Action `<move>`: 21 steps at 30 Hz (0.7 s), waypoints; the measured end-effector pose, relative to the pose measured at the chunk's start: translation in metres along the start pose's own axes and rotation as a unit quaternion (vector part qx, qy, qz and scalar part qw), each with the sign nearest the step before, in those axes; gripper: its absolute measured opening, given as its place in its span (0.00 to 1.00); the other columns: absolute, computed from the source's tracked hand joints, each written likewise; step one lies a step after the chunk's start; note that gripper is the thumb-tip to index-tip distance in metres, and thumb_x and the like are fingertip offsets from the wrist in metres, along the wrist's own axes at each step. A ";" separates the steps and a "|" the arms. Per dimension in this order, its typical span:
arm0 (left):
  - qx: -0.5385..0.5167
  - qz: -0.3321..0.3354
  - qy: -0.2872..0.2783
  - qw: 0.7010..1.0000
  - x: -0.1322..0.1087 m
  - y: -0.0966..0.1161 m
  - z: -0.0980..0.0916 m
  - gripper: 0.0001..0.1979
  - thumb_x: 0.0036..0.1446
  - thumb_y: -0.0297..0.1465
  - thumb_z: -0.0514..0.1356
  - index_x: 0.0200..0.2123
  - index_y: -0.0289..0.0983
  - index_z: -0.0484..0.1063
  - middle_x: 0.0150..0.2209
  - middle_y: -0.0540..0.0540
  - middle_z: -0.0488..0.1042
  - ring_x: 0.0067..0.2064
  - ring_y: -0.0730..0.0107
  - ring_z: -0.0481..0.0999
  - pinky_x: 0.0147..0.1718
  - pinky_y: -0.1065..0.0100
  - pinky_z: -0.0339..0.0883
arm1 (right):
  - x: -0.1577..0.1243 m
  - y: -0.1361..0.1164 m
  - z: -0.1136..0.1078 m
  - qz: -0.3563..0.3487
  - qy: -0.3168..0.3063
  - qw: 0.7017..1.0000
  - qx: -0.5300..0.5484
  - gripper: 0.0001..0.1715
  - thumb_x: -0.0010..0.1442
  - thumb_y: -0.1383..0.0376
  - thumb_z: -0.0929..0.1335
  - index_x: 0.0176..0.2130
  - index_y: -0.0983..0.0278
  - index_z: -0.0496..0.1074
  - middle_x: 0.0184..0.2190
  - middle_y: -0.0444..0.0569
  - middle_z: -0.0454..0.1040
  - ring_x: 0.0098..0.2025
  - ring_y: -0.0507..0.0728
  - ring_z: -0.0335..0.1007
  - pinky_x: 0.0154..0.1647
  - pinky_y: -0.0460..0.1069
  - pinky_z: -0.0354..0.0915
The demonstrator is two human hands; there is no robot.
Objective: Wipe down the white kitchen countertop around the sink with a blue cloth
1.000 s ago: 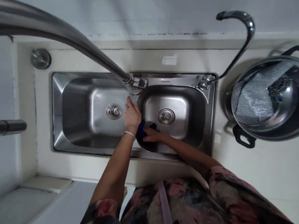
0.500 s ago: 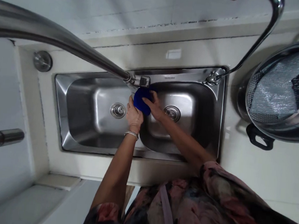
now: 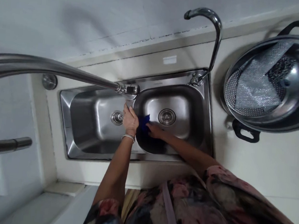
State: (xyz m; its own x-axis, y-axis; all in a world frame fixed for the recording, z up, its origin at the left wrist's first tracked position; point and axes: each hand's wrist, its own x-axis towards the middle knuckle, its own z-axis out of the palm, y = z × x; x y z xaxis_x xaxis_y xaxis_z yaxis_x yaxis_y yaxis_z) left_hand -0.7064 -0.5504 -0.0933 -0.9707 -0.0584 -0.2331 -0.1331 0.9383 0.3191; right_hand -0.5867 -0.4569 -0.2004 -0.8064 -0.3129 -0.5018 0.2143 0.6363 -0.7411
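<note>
A steel double sink point(image 3: 88, 148) is set into a pale counter. My left hand point(image 3: 130, 119) rests with curled fingers on the divider between the two basins; a bracelet sits on its wrist. My right hand point(image 3: 153, 130) presses a dark blue cloth point(image 3: 143, 122) against the left wall of the right basin, fingers closed over it. A long steel spout point(image 3: 64, 70) ends just above my left hand.
A second curved tap point(image 3: 213, 37) stands at the right basin's back corner. A large steel pot with black handles point(image 3: 272, 81) sits on the counter at right, holding a silvery mesh sheet. Each basin has a round drain. A wall runs behind.
My right hand has brought the blue cloth down from the divider top near the spout tip to the right basin's inner wall. The left hand stayed on the divider.
</note>
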 end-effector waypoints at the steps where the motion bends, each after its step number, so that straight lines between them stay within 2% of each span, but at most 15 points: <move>1: 0.003 -0.001 -0.001 1.000 0.000 0.001 -0.001 0.28 0.76 0.37 0.43 0.72 0.31 0.61 0.67 0.28 0.72 0.64 0.47 0.77 0.65 0.48 0.70 | -0.010 0.003 0.000 -0.011 -0.020 1.000 -0.009 0.33 0.60 0.70 0.72 0.64 0.67 0.71 0.54 0.59 0.80 0.53 0.63 0.79 0.54 0.53 0.73; 4: 0.017 -0.010 -0.014 1.000 0.000 0.002 -0.001 0.30 0.75 0.41 0.48 0.73 0.31 0.60 0.67 0.26 0.71 0.63 0.43 0.78 0.63 0.45 0.72 | -0.027 0.006 -0.013 -0.042 -0.067 0.995 -0.064 0.26 0.57 0.71 0.75 0.56 0.65 0.78 0.50 0.54 0.82 0.50 0.61 0.80 0.49 0.49 0.72; 7: 0.023 -0.010 -0.022 0.999 0.000 0.002 -0.001 0.33 0.73 0.43 0.53 0.73 0.31 0.59 0.67 0.25 0.70 0.62 0.39 0.78 0.61 0.43 0.73 | -0.022 -0.003 -0.041 -0.059 -0.070 0.987 -0.130 0.23 0.60 0.73 0.73 0.55 0.64 0.78 0.56 0.54 0.80 0.52 0.61 0.78 0.51 0.50 0.70; 9: 0.019 -0.008 -0.022 1.000 0.000 0.003 -0.001 0.34 0.72 0.44 0.55 0.74 0.32 0.58 0.67 0.25 0.70 0.61 0.38 0.79 0.60 0.43 0.73 | -0.009 -0.011 -0.068 -0.074 -0.035 0.980 -0.181 0.23 0.66 0.74 0.68 0.58 0.62 0.76 0.62 0.57 0.75 0.57 0.63 0.74 0.56 0.55 0.68; 11: 0.012 -0.008 -0.024 1.000 -0.001 0.003 -0.001 0.35 0.72 0.43 0.55 0.74 0.32 0.57 0.66 0.25 0.71 0.59 0.38 0.80 0.58 0.44 0.75 | 0.005 -0.011 -0.103 -0.109 0.028 0.964 -0.243 0.23 0.70 0.74 0.63 0.59 0.62 0.75 0.64 0.58 0.72 0.61 0.66 0.69 0.61 0.61 0.64; 13: -0.001 -0.003 -0.027 1.000 -0.003 0.004 -0.002 0.34 0.73 0.44 0.55 0.75 0.33 0.56 0.65 0.25 0.71 0.58 0.38 0.80 0.57 0.44 0.75 | 0.013 0.002 -0.143 -0.147 0.092 0.941 -0.291 0.21 0.72 0.72 0.60 0.55 0.63 0.77 0.62 0.59 0.73 0.63 0.68 0.64 0.64 0.65 0.60; 15: -0.017 0.009 -0.030 0.999 -0.005 0.003 -0.004 0.34 0.73 0.44 0.54 0.75 0.33 0.56 0.64 0.24 0.72 0.58 0.37 0.80 0.56 0.44 0.75 | 0.007 0.025 -0.179 -0.145 0.109 0.941 -0.286 0.19 0.72 0.71 0.61 0.51 0.63 0.79 0.59 0.59 0.75 0.62 0.68 0.63 0.65 0.67 0.59; 16: -0.025 0.014 -0.032 0.999 -0.006 0.003 -0.005 0.34 0.73 0.44 0.54 0.75 0.32 0.56 0.64 0.24 0.72 0.58 0.36 0.80 0.56 0.44 0.74 | -0.001 0.038 -0.193 -0.128 0.116 0.946 -0.275 0.18 0.71 0.70 0.61 0.50 0.62 0.79 0.57 0.59 0.76 0.62 0.69 0.62 0.66 0.68 0.58; 18: -0.038 0.021 -0.033 0.999 -0.007 0.002 -0.006 0.34 0.73 0.43 0.53 0.75 0.32 0.56 0.64 0.23 0.72 0.59 0.35 0.79 0.57 0.44 0.74 | -0.025 0.060 -0.206 -0.036 0.131 0.955 -0.265 0.19 0.70 0.70 0.62 0.50 0.63 0.79 0.58 0.61 0.76 0.64 0.72 0.60 0.68 0.72 0.55; 19: -0.041 0.023 -0.033 0.998 -0.007 0.001 -0.006 0.34 0.73 0.43 0.53 0.75 0.31 0.56 0.64 0.23 0.71 0.59 0.35 0.79 0.57 0.44 0.74 | -0.039 0.068 -0.204 0.029 0.134 0.954 -0.265 0.21 0.70 0.69 0.61 0.53 0.64 0.79 0.60 0.64 0.74 0.66 0.74 0.58 0.68 0.75 0.53; 21: -0.043 0.028 -0.033 0.998 -0.008 0.000 -0.006 0.35 0.73 0.43 0.53 0.75 0.31 0.55 0.64 0.22 0.71 0.58 0.35 0.79 0.56 0.45 0.74 | -0.066 0.073 -0.187 0.138 0.133 0.947 -0.257 0.24 0.69 0.68 0.61 0.59 0.68 0.76 0.66 0.70 0.69 0.70 0.79 0.55 0.68 0.80 0.49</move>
State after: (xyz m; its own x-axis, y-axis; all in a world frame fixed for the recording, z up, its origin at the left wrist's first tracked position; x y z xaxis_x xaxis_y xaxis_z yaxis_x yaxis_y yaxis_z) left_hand -0.6998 -0.5517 -0.0856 -0.9622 0.0181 -0.2716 -0.0987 0.9067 0.4100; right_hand -0.6205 -0.2579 -0.1382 -0.8840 0.0602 -0.4637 0.1956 0.9483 -0.2499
